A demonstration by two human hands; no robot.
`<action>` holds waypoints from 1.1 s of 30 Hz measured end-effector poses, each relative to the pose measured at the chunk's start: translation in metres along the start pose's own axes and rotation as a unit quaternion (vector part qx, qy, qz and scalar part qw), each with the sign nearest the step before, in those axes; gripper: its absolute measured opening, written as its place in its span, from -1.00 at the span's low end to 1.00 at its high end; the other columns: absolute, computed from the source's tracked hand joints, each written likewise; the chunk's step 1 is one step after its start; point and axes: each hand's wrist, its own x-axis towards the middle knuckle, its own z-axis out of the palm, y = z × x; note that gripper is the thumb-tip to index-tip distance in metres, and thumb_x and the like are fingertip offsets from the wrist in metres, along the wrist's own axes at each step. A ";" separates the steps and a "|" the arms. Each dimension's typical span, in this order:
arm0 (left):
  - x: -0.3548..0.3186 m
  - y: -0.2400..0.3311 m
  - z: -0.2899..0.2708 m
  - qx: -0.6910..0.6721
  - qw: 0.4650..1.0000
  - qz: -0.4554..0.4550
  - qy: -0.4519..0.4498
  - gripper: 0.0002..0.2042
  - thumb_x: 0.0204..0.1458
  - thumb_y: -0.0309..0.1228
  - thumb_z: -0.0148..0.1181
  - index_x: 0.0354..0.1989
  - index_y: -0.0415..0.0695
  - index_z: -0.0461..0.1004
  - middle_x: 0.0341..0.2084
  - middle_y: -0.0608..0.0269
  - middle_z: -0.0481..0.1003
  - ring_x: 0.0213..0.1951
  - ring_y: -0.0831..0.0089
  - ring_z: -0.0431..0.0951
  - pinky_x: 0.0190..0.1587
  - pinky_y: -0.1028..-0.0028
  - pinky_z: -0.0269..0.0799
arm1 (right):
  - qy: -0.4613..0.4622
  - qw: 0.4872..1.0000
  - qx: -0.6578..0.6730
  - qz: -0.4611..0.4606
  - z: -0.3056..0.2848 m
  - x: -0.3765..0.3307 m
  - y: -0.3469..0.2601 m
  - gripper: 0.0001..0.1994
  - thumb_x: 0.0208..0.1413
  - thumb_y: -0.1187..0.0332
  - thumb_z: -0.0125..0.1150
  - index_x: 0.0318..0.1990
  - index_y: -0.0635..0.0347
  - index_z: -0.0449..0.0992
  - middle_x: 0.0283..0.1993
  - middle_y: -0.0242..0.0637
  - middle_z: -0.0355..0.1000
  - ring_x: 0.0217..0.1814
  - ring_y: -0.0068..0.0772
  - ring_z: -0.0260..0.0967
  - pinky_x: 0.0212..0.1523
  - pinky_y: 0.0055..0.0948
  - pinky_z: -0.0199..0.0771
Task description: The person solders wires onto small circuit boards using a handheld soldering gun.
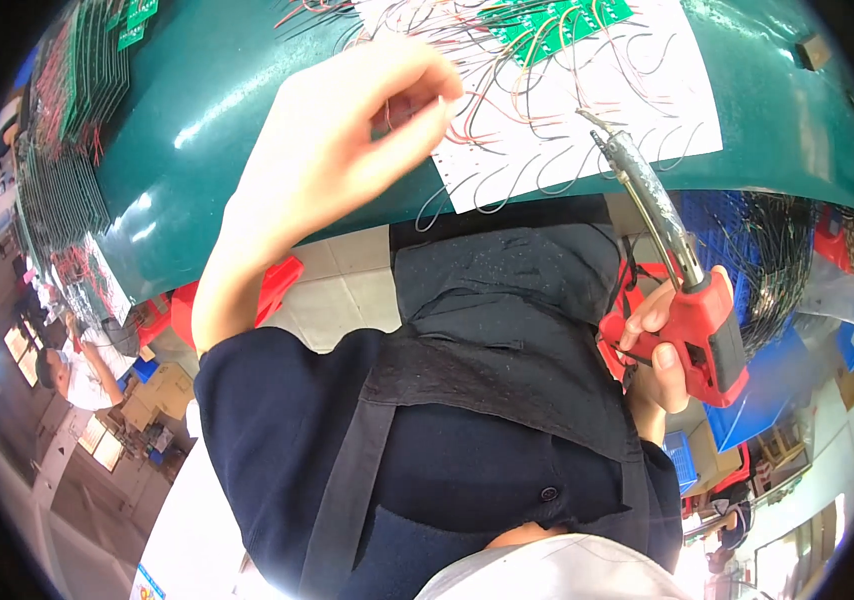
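My right hand [655, 345] grips a soldering gun [712, 340] by its red handle, with the fingers wrapped round near the trigger. The gun's metal barrel [652, 195] slants up and left, its tip over the lower part of a white sheet [692, 100]. Above the sheet's left edge is my left hand [357, 130], thumb and index finger pinched together. Whatever lies between those fingertips is too small to make out. Thin red and black wires [472, 130] spread close to them. A green circuit board panel [557, 25] with wires attached lies at the sheet's far side.
The sheet rests on a green tabletop [217, 100]. Racked green boards with wires [72, 120] stand at the far left. Beside the table on the right, black wires [772, 260] hang over blue bins [747, 415]. A co-worker [87, 375] is in the left background.
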 end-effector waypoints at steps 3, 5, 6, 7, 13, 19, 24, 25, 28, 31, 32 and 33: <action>-0.017 -0.010 -0.008 -0.161 0.984 0.012 -0.080 -0.83 -0.06 -0.61 0.15 -0.26 -0.30 0.49 -0.33 0.22 0.50 -0.34 0.51 0.51 -0.27 0.57 0.40 | -0.035 0.999 0.001 0.021 -0.003 0.000 0.001 -0.46 -0.12 0.21 0.18 -0.09 0.48 0.19 -0.49 -0.14 0.29 -0.61 -0.46 0.26 -0.61 -0.58 0.32; -0.028 -0.015 -0.004 -0.281 0.955 0.004 -0.095 -0.80 -0.06 -0.65 0.11 -0.22 -0.31 0.50 -0.32 0.18 0.50 -0.32 0.47 0.52 -0.26 0.54 0.42 | -0.038 0.998 -0.001 0.040 -0.002 -0.001 0.000 -0.47 -0.12 0.21 0.19 -0.12 0.47 0.20 -0.49 -0.13 0.30 -0.63 -0.45 0.26 -0.60 -0.56 0.33; -0.031 -0.017 0.000 -0.289 0.953 -0.038 -0.082 -0.80 -0.07 -0.65 0.14 -0.22 -0.29 0.53 -0.35 0.19 0.52 -0.31 0.46 0.53 -0.24 0.53 0.43 | -0.037 0.998 -0.003 0.057 -0.001 -0.003 -0.001 -0.49 -0.12 0.20 0.20 -0.14 0.46 0.22 -0.48 -0.12 0.31 -0.64 -0.44 0.26 -0.59 -0.54 0.34; -0.032 -0.019 0.003 -0.290 0.953 -0.040 -0.080 -0.80 -0.07 -0.65 0.14 -0.22 -0.29 0.53 -0.35 0.19 0.52 -0.31 0.46 0.53 -0.24 0.53 0.43 | -0.040 0.998 -0.003 0.058 -0.001 -0.004 -0.001 -0.49 -0.12 0.20 0.20 -0.14 0.46 0.22 -0.48 -0.12 0.31 -0.64 -0.44 0.26 -0.59 -0.54 0.34; -0.036 -0.025 0.021 -0.162 0.986 -0.024 -0.039 -0.86 -0.11 -0.59 0.23 -0.32 -0.25 0.55 -0.43 0.20 0.55 -0.36 0.42 0.54 -0.27 0.53 0.43 | -0.127 0.988 0.021 0.090 -0.009 -0.007 0.006 -0.18 -0.12 0.31 0.28 0.22 0.54 -0.05 -0.31 -0.01 0.46 -0.32 -0.21 0.47 -0.30 -0.37 0.50; -0.038 -0.023 0.017 -0.085 0.995 -0.034 -0.040 -0.90 -0.11 -0.55 0.24 -0.39 -0.25 0.52 -0.53 0.27 0.47 -0.47 0.46 0.47 -0.36 0.54 0.38 | -0.170 0.983 -0.006 0.064 -0.002 -0.005 0.008 -0.31 -0.11 0.37 0.19 0.14 0.64 0.06 -0.33 -0.06 0.49 -0.31 -0.25 0.50 -0.12 -0.37 0.46; -0.037 -0.021 0.013 -0.111 0.991 -0.056 -0.050 -0.89 -0.16 -0.53 0.26 -0.45 -0.23 0.47 -0.54 0.29 0.42 -0.47 0.50 0.44 -0.38 0.56 0.35 | -0.168 0.981 -0.053 0.078 0.002 -0.005 0.005 -0.37 -0.07 0.32 0.17 0.10 0.59 0.15 -0.37 -0.11 0.49 -0.33 -0.27 0.50 -0.07 -0.38 0.41; -0.038 -0.022 0.011 -0.098 0.992 -0.054 -0.052 -0.89 -0.17 -0.52 0.27 -0.47 -0.22 0.45 -0.52 0.29 0.42 -0.44 0.50 0.44 -0.37 0.57 0.35 | -0.169 0.981 -0.053 0.079 0.002 -0.003 0.003 -0.37 -0.07 0.32 0.17 0.10 0.59 0.15 -0.37 -0.11 0.49 -0.33 -0.27 0.50 -0.07 -0.38 0.41; -0.042 -0.029 0.011 -0.039 0.999 0.037 -0.003 -0.89 -0.17 -0.54 0.25 -0.48 -0.22 0.43 -0.42 0.25 0.43 -0.36 0.49 0.46 -0.28 0.58 0.36 | -0.223 0.966 -0.110 0.065 0.005 0.002 -0.002 -0.47 -0.04 0.27 0.15 0.01 0.53 0.27 -0.38 -0.12 0.49 -0.35 -0.26 0.49 0.00 -0.37 0.34; -0.043 -0.033 0.002 -0.112 0.993 0.047 0.011 -0.91 -0.13 -0.56 0.22 -0.45 -0.23 0.43 -0.30 0.17 0.41 -0.28 0.43 0.47 -0.16 0.52 0.38 | -0.200 0.971 -0.116 0.054 0.010 0.003 -0.006 -0.55 -0.02 0.23 0.13 -0.08 0.46 0.35 -0.40 -0.14 0.48 -0.37 -0.25 0.48 0.03 -0.38 0.29; -0.047 -0.033 0.000 -0.257 0.966 0.013 0.021 -0.93 -0.07 -0.56 0.18 -0.41 -0.25 0.42 -0.24 0.09 0.39 -0.26 0.37 0.48 -0.12 0.46 0.39 | -0.205 0.972 -0.099 0.053 0.011 0.004 -0.007 -0.57 -0.01 0.23 0.13 -0.10 0.44 0.36 -0.40 -0.15 0.48 -0.38 -0.25 0.47 0.03 -0.37 0.29; -0.049 -0.028 0.001 -0.403 0.912 -0.020 0.072 -0.93 -0.03 -0.56 0.16 -0.39 -0.26 0.41 -0.23 0.06 0.37 -0.28 0.38 0.47 -0.16 0.45 0.41 | -0.210 0.973 -0.082 0.051 0.011 0.005 -0.008 -0.59 -0.01 0.23 0.14 -0.12 0.42 0.37 -0.40 -0.16 0.47 -0.40 -0.26 0.47 0.02 -0.36 0.30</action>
